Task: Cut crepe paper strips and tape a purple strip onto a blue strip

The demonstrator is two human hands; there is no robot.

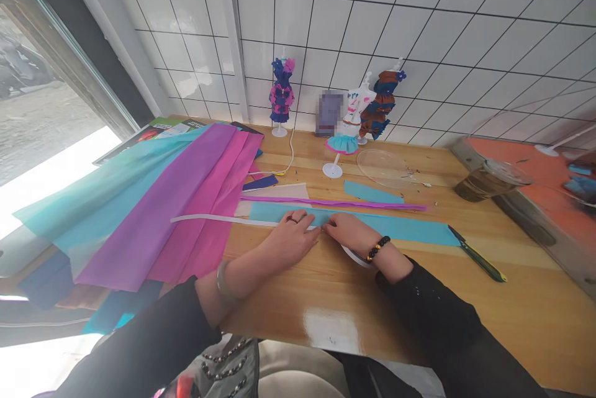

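A long, narrow white strip [223,219] runs along the near edge of a light-blue strip of material [405,226] that lies flat on the table. My left hand [298,235] rests at that edge with bent fingers closed on the white strip. Just to its right, my right hand [343,229] pinches the same strip, whose loose end curls under my wrist. The fingertips of both hands are close together, and the piece between them is mostly hidden. Behind the blue strip lies a folded purple strip [363,204]. Scissors [482,260] touch the blue strip's right end.
Purple, pink and light-blue sheets [186,212] spread over the table's left side. Small dress forms [282,97] in paper-like outfits stand at the back wall beside a clear round plate [386,168]. At right are a lidded cup of dark drink [488,180] and an orange-topped surface [521,156].
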